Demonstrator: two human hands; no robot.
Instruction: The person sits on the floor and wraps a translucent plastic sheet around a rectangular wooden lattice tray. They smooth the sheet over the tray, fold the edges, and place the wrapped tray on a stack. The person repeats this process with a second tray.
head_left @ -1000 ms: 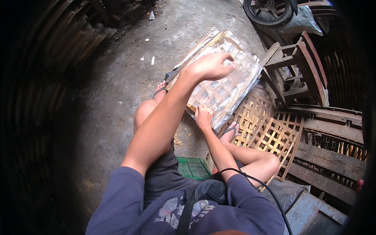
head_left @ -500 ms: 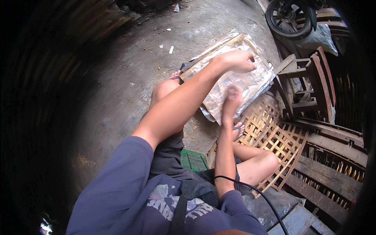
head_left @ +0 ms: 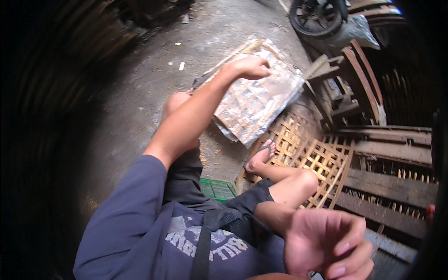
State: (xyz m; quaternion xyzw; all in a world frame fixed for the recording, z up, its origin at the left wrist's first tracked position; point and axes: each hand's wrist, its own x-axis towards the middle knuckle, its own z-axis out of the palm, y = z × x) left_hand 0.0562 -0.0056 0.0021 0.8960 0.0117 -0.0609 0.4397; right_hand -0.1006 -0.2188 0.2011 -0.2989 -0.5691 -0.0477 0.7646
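Note:
My left hand (head_left: 252, 68) reaches out over a flat, roughly square bundle (head_left: 261, 105) on the ground. Crinkled, silvery clear plastic covers the bundle, and brownish patches show through it. The fingers of this hand are curled down, and what they hold, if anything, is hidden. Close to the camera at the lower right, my right hand (head_left: 326, 242) is raised, palm showing, fingers bent in. A small shiny metal piece (head_left: 315, 275) shows by its fingertips at the bottom edge; I cannot make out its kind.
Woven bamboo lattice (head_left: 322, 161) lies under and beside my right foot. A green plastic crate (head_left: 218, 189) stands between my legs. Wooden chair-like frames (head_left: 359, 79), stacked planks (head_left: 387, 184) and a motorcycle wheel (head_left: 315, 17) line the right. Grey ground (head_left: 140, 93) spreads out left.
My right hand has swung from above the plastic-covered bundle back toward the camera at the lower right. My left hand stays over the bundle. The whole view has shifted a little.

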